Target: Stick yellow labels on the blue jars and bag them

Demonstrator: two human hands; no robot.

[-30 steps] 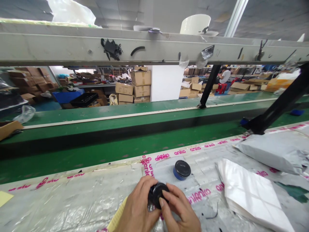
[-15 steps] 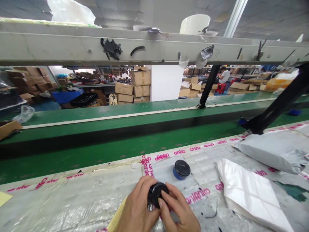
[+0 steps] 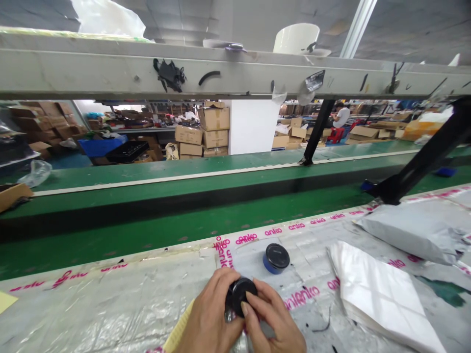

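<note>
The person's 2 hands close on a black round cap (image 3: 241, 295) above the plastic-sheeted bench (image 3: 110, 306): the left hand (image 3: 208, 316) cups it, the right hand (image 3: 274, 316) pinches its far side, fingers (image 3: 246, 308) clenched. This looks like a twisting step; the next move calls for an even turn. Just beyond the fingers stands a black-topped blue jar (image 3: 275, 259).

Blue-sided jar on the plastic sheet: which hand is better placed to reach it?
Right, probably: the right hand lies closer to the jar than the left hand, though both hold a black round piece.
</note>
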